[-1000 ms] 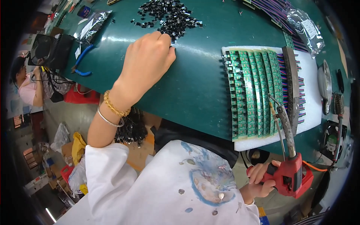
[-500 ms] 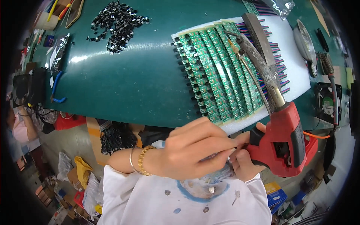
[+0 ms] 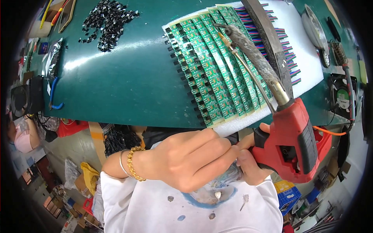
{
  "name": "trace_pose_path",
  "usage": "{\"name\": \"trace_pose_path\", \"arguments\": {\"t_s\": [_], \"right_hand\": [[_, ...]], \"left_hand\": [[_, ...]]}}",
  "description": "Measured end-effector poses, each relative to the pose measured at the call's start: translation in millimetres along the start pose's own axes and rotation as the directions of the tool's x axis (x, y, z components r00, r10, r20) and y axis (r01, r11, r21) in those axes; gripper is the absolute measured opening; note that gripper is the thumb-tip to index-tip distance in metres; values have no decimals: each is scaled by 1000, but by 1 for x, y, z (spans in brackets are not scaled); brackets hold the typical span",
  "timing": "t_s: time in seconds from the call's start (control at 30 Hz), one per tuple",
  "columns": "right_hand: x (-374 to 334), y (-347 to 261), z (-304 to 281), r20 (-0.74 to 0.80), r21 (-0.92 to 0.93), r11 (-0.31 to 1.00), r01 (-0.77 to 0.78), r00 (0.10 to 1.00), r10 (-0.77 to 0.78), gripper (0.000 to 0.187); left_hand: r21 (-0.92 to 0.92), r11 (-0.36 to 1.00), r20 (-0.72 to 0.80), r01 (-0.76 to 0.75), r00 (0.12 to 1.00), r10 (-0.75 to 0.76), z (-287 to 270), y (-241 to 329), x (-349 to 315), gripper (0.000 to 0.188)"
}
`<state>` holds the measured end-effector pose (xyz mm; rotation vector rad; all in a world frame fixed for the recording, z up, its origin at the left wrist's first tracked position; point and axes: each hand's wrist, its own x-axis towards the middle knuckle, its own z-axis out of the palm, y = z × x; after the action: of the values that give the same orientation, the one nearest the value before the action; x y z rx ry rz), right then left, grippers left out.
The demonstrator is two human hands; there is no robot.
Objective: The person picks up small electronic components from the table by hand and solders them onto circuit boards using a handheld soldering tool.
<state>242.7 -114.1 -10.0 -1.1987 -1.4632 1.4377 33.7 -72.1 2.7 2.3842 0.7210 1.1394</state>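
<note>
My right hand (image 3: 251, 167) is wrapped round the handle of a red soldering gun (image 3: 289, 136), partly hidden behind it. The gun's sooty barrel and thin feed tube point up and left, above a fan of green circuit boards (image 3: 217, 62). Black connectors line the boards' left edge. My left hand (image 3: 198, 157), with a gold bracelet and a bangle on the wrist, is closed in a pinch. Its fingertips meet my right thumb beside the handle. Whatever lies between those fingertips is hidden.
White foam (image 3: 307, 70) lies under the boards, with a dark metal bar (image 3: 272, 42) across their coloured wires. A heap of black connectors (image 3: 107, 25) lies on the green table (image 3: 124, 89). Blue-handled pliers (image 3: 54, 93) are at left; a metal bowl (image 3: 314, 33) and a fan (image 3: 342, 97) at right.
My left hand has shifted slightly left, its fingers now closer together against my right thumb. The gun's tip has swung a little left and up. The whole view has shifted slightly.
</note>
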Motion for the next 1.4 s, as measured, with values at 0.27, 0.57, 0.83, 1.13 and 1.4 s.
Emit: {"name": "trace_pose_path", "arguments": {"t_s": [0.27, 0.57, 0.83, 1.13, 1.4], "right_hand": [[-27, 11, -33, 73, 155, 988, -1, 997, -10, 25], [-62, 38, -45, 31, 326, 912, 249, 961, -274, 78], [-84, 23, -45, -5, 437, 870, -228, 967, 256, 13], [-88, 26, -50, 174, 286, 889, -357, 932, 318, 21], [-77, 21, -45, 174, 330, 898, -292, 953, 247, 16]], "left_hand": [[87, 911, -184, 404, 905, -384, 2, -20, -1, 24], [107, 887, -212, 450, 881, -422, 8, -25, -3, 23], [76, 883, -179, 463, 878, -445, 6, -26, -3, 24], [82, 878, -151, 471, 877, -457, 3, -24, -1, 23], [86, 871, -138, 483, 872, -470, 0, -24, 1, 22]]}}
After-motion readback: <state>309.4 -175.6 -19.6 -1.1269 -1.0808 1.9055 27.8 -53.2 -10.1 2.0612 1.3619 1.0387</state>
